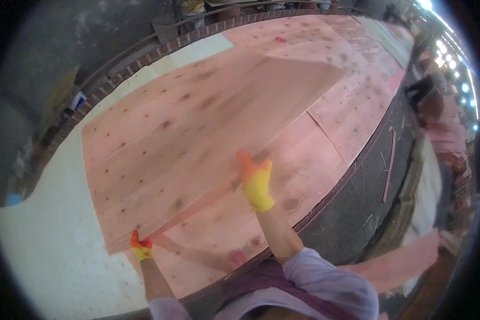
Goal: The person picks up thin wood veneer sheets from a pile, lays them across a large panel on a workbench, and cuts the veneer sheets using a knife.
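Observation:
A large pinkish wood veneer sheet [160, 144] with dark knots lies across the work surface, its right part blurred by motion and its near edge raised a little. At that edge's left corner, my left hand [142, 248] in an orange and yellow glove grips the sheet, thumb on top and the other fingers mostly hidden. Farther right along the same edge, my gloved right hand [257, 184] holds it too, slightly smeared. Beneath and beside it are other pink veneer sheets [304, 176], with a shadow falling on the near one.
Pale veneer [48, 256] covers the left side. A brick border [165, 48] runs along the far edge. On the right, the dark floor [352, 208] carries thin offcut strips [390, 165], and a loose pink veneer piece [400, 264] lies nearer me. Stacked sheets [448, 141] stand beyond.

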Demonstrator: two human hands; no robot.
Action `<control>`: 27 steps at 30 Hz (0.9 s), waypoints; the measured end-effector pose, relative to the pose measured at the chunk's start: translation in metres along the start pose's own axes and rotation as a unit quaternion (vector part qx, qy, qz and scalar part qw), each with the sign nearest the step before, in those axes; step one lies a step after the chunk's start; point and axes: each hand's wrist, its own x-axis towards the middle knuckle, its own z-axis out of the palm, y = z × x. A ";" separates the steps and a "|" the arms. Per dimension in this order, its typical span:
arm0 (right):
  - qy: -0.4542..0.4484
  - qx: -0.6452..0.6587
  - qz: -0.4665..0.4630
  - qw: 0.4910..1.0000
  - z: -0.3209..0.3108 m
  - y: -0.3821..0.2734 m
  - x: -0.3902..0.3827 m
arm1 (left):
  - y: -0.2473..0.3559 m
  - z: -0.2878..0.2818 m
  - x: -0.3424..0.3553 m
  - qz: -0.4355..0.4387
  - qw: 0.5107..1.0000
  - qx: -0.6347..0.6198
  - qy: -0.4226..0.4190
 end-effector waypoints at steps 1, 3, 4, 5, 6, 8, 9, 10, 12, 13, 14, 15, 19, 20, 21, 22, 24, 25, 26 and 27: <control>0.000 0.001 -0.001 1.000 -0.006 0.002 0.002 | -0.002 0.003 -0.002 0.022 0.995 -0.081 -0.057; -0.083 0.189 0.075 0.976 -0.024 0.008 0.004 | -0.004 0.024 -0.010 0.042 0.979 -0.163 -0.117; -0.084 0.188 0.075 0.976 -0.028 0.000 0.011 | -0.004 0.045 -0.027 0.031 0.975 -0.181 -0.125; -0.048 0.099 0.045 0.993 -0.029 -0.018 0.017 | -0.002 0.057 -0.038 0.025 0.971 -0.198 -0.128; -0.015 0.009 0.016 1.000 -0.028 -0.029 0.026 | -0.006 0.061 -0.038 0.030 0.972 -0.199 -0.122; 0.002 0.114 0.009 0.993 -0.031 -0.003 0.082 | -0.022 0.077 -0.016 0.048 0.979 -0.176 -0.093; -0.016 0.059 0.005 0.998 -0.039 0.024 0.115 | -0.026 0.089 0.000 0.044 0.979 -0.174 -0.094; -0.009 0.049 0.015 0.999 -0.038 0.048 0.146 | -0.030 0.102 0.017 0.028 0.983 -0.159 -0.090; -0.002 0.034 0.027 0.999 -0.037 0.093 0.190 | -0.043 0.112 0.048 0.008 0.986 -0.145 -0.082; -0.012 0.068 0.073 0.995 -0.037 0.113 0.206 | -0.046 0.109 0.067 -0.004 0.990 -0.126 -0.057; -0.020 0.103 0.118 0.987 -0.038 0.138 0.225 | -0.048 0.107 0.088 -0.016 0.994 -0.106 -0.033; -0.027 0.073 0.095 0.992 -0.052 0.178 0.259 | -0.050 0.100 0.117 -0.019 0.994 -0.104 -0.040; -0.053 0.096 0.125 0.986 -0.059 0.218 0.259 | -0.061 0.080 0.132 -0.067 0.981 -0.088 -0.156; -0.056 -0.027 0.072 0.995 -0.069 0.227 0.257 | -0.067 0.107 0.111 0.012 0.999 -0.043 -0.015; -0.064 -0.148 0.020 0.987 -0.075 0.233 0.257 | -0.065 0.121 0.093 0.013 0.999 -0.043 -0.009; -0.073 -0.147 0.027 0.986 -0.073 0.232 0.254 | -0.060 0.130 0.075 0.018 0.997 -0.071 -0.026; -0.047 -0.025 0.137 0.989 -0.062 0.217 0.241 | -0.056 0.138 0.057 0.039 0.994 -0.103 -0.024; -0.055 0.004 0.148 0.987 -0.063 0.213 0.237 | -0.058 0.139 0.058 0.047 0.991 -0.127 -0.003; -0.065 0.033 0.159 0.985 -0.066 0.209 0.238 | -0.059 0.135 0.060 0.058 0.986 -0.153 0.016; -0.084 0.041 0.167 0.982 -0.068 0.203 0.235 | -0.064 0.123 0.065 0.058 0.990 -0.126 0.002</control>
